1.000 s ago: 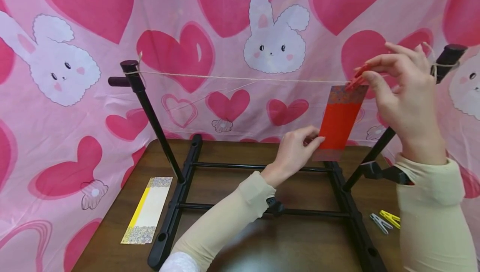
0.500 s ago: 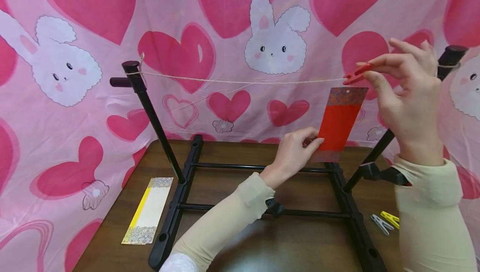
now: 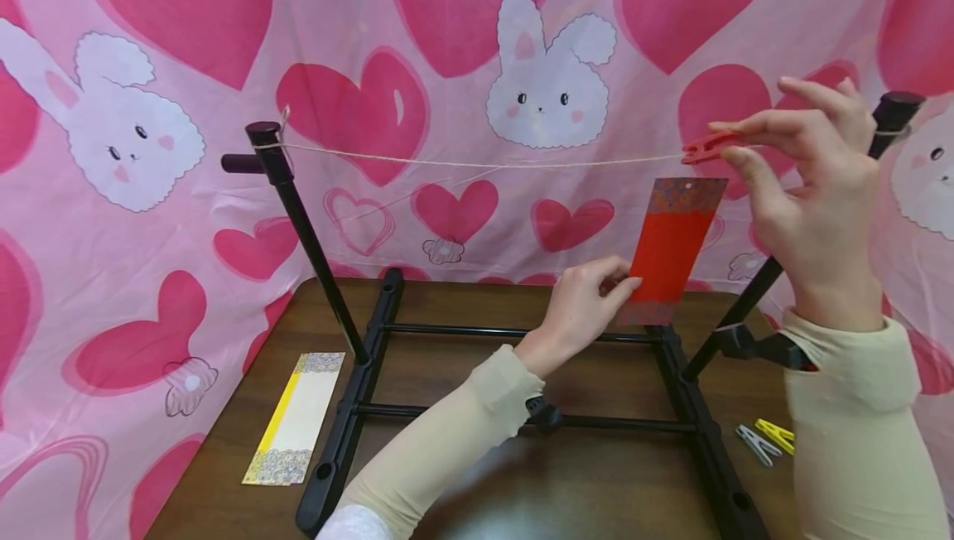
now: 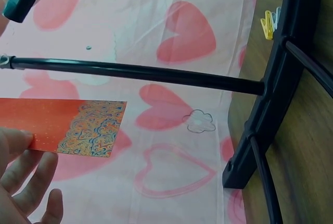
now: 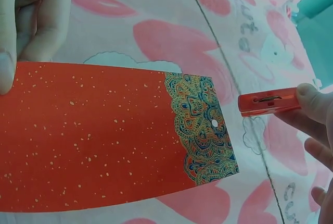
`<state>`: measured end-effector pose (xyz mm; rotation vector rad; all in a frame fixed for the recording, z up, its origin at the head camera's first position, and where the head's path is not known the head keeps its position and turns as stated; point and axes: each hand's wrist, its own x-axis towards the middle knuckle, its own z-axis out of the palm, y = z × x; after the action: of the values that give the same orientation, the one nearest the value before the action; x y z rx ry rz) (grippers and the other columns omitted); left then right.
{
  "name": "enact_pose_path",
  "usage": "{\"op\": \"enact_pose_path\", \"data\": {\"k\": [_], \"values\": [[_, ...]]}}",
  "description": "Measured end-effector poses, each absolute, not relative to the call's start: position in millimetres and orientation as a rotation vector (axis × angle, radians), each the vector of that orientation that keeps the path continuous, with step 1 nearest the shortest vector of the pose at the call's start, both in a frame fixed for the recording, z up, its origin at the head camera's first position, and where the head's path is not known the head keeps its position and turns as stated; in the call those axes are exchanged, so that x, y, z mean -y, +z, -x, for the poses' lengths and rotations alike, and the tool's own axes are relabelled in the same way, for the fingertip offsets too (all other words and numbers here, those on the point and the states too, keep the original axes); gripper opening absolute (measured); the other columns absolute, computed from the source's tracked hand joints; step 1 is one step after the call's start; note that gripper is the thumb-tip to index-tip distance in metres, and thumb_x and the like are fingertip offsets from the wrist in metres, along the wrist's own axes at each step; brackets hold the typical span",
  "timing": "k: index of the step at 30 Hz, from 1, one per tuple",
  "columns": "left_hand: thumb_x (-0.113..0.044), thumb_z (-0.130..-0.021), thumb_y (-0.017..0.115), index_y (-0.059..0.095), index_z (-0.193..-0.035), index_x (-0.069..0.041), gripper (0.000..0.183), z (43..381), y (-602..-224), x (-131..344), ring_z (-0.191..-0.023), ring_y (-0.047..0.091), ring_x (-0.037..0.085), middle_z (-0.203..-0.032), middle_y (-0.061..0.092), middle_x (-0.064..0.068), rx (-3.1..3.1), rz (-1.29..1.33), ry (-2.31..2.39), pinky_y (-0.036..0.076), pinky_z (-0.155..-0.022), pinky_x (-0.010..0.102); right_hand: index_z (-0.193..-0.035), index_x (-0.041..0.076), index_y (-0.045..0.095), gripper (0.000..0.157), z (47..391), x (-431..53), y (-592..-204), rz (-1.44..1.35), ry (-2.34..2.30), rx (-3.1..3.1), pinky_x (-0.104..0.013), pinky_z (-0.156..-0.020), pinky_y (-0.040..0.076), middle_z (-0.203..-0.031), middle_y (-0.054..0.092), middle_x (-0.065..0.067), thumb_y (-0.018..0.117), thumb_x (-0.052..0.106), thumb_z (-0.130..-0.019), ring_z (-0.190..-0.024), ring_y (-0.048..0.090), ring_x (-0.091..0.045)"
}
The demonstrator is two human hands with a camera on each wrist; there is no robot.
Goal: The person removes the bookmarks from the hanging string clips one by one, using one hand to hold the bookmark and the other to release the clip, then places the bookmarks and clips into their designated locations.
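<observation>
My left hand [image 3: 577, 308] pinches the lower left edge of a red card [image 3: 671, 250] with patterned ends, a bookmark-like strip. A small hole [image 5: 215, 123] shows in its top band, in the right wrist view. Between thumb and fingers of my right hand [image 3: 812, 192] is a red clothespin [image 3: 706, 147], its nose at the string [image 3: 462, 164]. The clothespin lies a little above the card's top edge, apart from it. Whether its nose bites the string I cannot tell.
The string runs between two posts of a black frame [image 3: 305, 229] on the wooden table [image 3: 514, 482]. A white and yellow card [image 3: 294, 416] lies left of it. Grey [image 3: 758, 445] and yellow [image 3: 775, 436] clothespins lie at right. A pink cloth [image 3: 462, 300] hangs behind.
The clothespin's nose has come off the card's top edge and risen, turning nearly level. The card has sunk slightly in my left hand's grip, leaving a gap below the clothespin.
</observation>
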<state>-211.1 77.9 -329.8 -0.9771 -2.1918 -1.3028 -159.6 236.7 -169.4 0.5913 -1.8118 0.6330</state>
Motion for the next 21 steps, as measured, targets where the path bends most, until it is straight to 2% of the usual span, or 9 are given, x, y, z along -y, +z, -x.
{"op": "enact_pose_path", "data": {"k": [16, 21], "values": [[-0.024, -0.089, 0.064, 0.068, -0.098, -0.017, 0.012, 208, -337, -72, -0.069, 0.052, -0.004, -0.083, 0.067, -0.01, 2.189, 0.977, -1.302, 0.043, -0.069, 0.007, -0.104, -0.004, 0.066, 0.026, 150, -235, -172, -0.57, 0.656, 1.814, -0.035, -0.111, 0.018, -0.091, 0.066, -0.024, 0.071, 0.003, -0.08, -0.12, 0.047, -0.023], [-0.024, -0.089, 0.065, 0.068, -0.098, -0.018, 0.011, 207, -338, -69, -0.069, 0.051, -0.004, -0.082, 0.066, -0.01, 2.175, 0.983, -1.302, 0.043, -0.069, 0.007, -0.106, -0.004, 0.065, 0.029, 148, -240, -174, -0.573, 0.628, 1.847, -0.036, -0.112, 0.018, -0.093, 0.063, -0.027, 0.069, 0.015, -0.084, -0.121, 0.046, -0.023]]}}
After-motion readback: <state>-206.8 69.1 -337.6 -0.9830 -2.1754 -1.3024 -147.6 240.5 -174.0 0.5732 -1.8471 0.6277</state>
